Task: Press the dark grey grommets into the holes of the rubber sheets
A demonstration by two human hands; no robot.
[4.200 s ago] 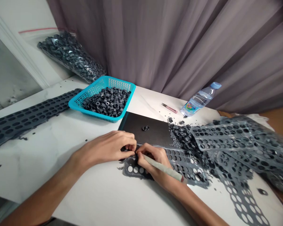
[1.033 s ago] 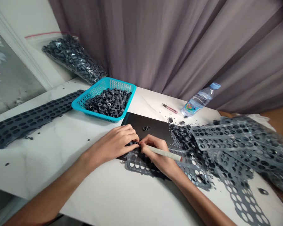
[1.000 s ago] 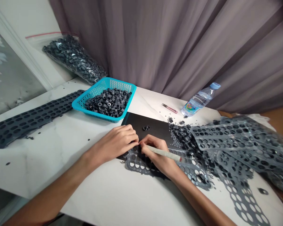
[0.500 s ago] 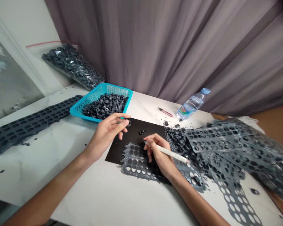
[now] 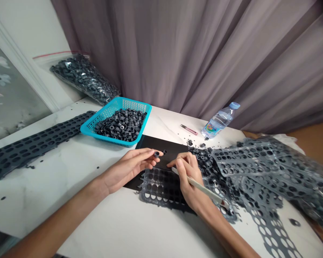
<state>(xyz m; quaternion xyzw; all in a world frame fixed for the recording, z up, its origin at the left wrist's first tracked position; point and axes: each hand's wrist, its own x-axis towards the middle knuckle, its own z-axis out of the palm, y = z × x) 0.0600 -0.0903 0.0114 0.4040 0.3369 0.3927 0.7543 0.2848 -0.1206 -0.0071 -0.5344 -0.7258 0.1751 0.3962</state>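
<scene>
Perforated sheet [image 5: 161,201] near centre, partly on black board [image 5: 174,146]. Right hand [image 5: 188,175] grips pen-like tool [image 5: 207,192] over sheet — left hand [image 5: 130,163] pinches small black ring [image 5: 156,154] above board. Farther — blue basket [image 5: 107,140] left, bottle [image 5: 217,122] right.

A mauve-grey curtain [image 5: 161,53] hangs behind a white marbled table [image 5: 110,222], beside a pale wall [image 5: 32,25].

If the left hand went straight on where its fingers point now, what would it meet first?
Probably the loose black ring on the dark board, though the left hand may pass above it.
</scene>
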